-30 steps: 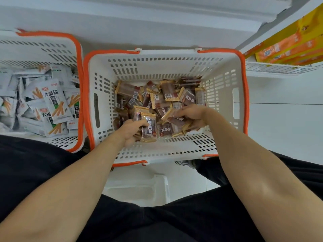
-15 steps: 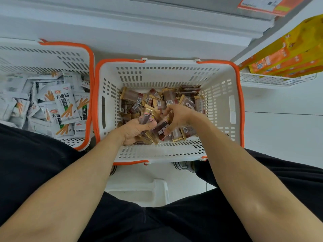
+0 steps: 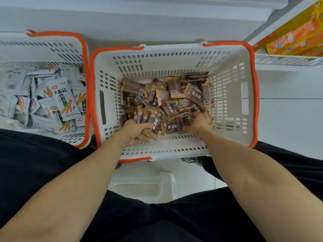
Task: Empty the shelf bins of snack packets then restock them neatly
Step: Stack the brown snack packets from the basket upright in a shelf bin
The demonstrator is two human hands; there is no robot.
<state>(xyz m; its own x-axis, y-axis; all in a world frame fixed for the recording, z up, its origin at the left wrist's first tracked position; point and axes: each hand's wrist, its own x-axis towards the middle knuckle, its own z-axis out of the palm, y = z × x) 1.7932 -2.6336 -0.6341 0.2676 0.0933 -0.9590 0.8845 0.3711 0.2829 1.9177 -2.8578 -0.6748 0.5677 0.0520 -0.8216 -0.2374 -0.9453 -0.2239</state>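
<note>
A white basket with an orange rim (image 3: 232, 109) stands on the floor in front of me, holding a loose heap of brown and gold snack packets (image 3: 171, 96). My left hand (image 3: 134, 132) is inside it near the front wall and grips a bunch of several brown packets (image 3: 148, 120) held upright. My right hand (image 3: 198, 122) reaches into the heap a little to the right, its fingers curled among the packets and partly hidden by them.
A second white basket (image 3: 52, 48) on the left holds white and green packets (image 3: 59, 100). A wire shelf (image 3: 286, 61) with orange and yellow boxes (image 3: 300, 37) is at the upper right. A white stool (image 3: 148, 184) shows between my knees.
My right hand has moved from beside the left hand to the right, back into the heap. My left hand keeps its bunch of packets. The view has shifted slightly.
</note>
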